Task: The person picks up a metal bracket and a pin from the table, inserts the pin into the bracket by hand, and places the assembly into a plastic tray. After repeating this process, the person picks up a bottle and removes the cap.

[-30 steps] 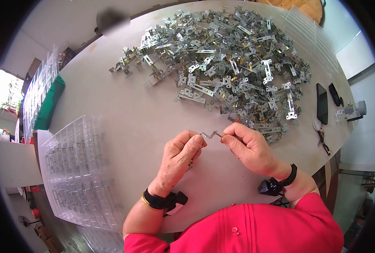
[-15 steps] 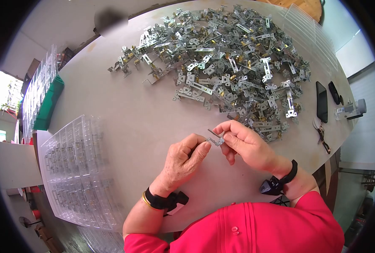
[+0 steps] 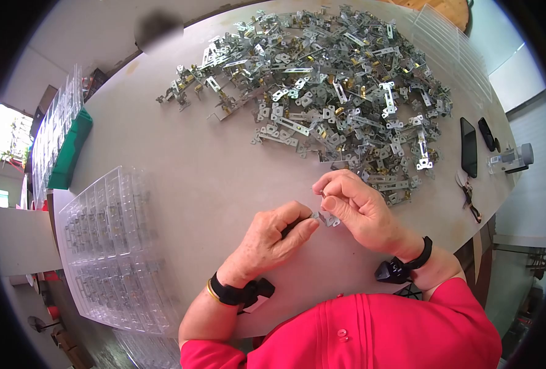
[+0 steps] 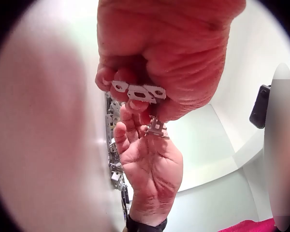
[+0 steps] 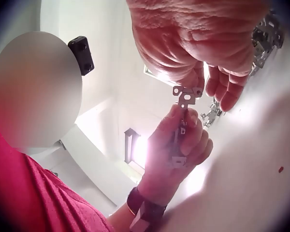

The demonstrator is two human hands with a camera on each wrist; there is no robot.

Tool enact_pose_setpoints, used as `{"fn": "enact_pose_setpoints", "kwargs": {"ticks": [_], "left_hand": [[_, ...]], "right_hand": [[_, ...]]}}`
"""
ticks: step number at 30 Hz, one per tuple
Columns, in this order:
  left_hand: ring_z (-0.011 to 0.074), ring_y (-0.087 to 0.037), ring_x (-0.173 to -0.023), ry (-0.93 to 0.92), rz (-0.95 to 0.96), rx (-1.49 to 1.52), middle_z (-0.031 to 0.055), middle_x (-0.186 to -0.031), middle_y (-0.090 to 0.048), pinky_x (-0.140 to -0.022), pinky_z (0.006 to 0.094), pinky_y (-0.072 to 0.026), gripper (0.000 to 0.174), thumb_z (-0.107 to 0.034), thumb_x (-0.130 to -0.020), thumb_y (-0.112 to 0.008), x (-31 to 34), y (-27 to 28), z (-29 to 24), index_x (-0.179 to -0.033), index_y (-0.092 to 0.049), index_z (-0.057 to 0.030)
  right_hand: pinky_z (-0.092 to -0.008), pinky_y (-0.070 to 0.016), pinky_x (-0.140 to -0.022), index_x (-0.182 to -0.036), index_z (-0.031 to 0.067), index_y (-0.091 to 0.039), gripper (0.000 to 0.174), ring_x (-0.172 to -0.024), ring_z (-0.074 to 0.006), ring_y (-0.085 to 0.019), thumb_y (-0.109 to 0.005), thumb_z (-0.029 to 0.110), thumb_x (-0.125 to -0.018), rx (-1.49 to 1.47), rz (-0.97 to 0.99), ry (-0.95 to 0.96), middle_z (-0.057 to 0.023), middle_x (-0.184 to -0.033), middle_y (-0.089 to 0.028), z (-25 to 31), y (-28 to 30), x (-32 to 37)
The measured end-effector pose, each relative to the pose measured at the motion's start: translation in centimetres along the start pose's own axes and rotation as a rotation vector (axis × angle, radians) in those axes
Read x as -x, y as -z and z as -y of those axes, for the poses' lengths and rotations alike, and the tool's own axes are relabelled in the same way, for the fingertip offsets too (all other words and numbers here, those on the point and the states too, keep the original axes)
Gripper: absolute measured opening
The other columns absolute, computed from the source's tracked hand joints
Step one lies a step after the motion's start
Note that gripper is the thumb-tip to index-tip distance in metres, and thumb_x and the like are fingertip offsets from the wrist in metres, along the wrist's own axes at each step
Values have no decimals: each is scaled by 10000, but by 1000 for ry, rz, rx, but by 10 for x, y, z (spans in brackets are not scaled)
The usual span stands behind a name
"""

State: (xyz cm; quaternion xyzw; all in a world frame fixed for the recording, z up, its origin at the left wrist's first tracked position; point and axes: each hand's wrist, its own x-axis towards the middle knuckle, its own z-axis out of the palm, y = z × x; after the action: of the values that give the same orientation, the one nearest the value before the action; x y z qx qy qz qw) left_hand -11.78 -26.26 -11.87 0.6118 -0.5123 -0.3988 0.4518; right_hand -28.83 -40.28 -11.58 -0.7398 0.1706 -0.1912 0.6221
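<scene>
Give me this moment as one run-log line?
left hand: grips metal bracket | right hand: at bracket's end | pile of metal parts: beyond hands

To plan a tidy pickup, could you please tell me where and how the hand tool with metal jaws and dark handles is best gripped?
I would take the hand tool by its dark handles, from above, on the person's side: it seems to lie flat, metal jaws toward the flat black phone, handles nearer the person.
</scene>
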Motion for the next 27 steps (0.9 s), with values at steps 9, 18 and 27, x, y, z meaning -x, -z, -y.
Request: {"fn": "enact_pose_setpoints", "kwargs": {"ticks": [9,18,27], "left_hand": [[81,-491,-620,144,31,178,-24,-698,-563,-585,263,-426,224,-228,-997,-654,2,1,-1,-926,-662,-15],[32,-433,-586,345,-22,382,-43,-677,-523,-528,214,-328,344,-362,-1020,-607,-3,11,-2,-896,-673,-48],[183,-627,-669,304,48,808,138,-831,-687,-600,272,-470,554,-444,-1060,-424,-4,9,14,-1197,-637,49]], "right_hand": [[-287,-465,-908,-1036,79,-586,72,-963,-111,-551,-564,146,-1050,-232,-20,20,-48,-1193,-597,1,13,-3],[-326,-505,-855,-986,59,-633,40,-998,-169,-626,-663,48,-962,114,165,196,-97,-1166,-629,11,12,-4],[-297,-557,-923,-1065,23,-622,95,-1009,-129,-647,-570,100,-1042,-498,-31,-98,-57,-1153,-614,1,9,-2]]}}
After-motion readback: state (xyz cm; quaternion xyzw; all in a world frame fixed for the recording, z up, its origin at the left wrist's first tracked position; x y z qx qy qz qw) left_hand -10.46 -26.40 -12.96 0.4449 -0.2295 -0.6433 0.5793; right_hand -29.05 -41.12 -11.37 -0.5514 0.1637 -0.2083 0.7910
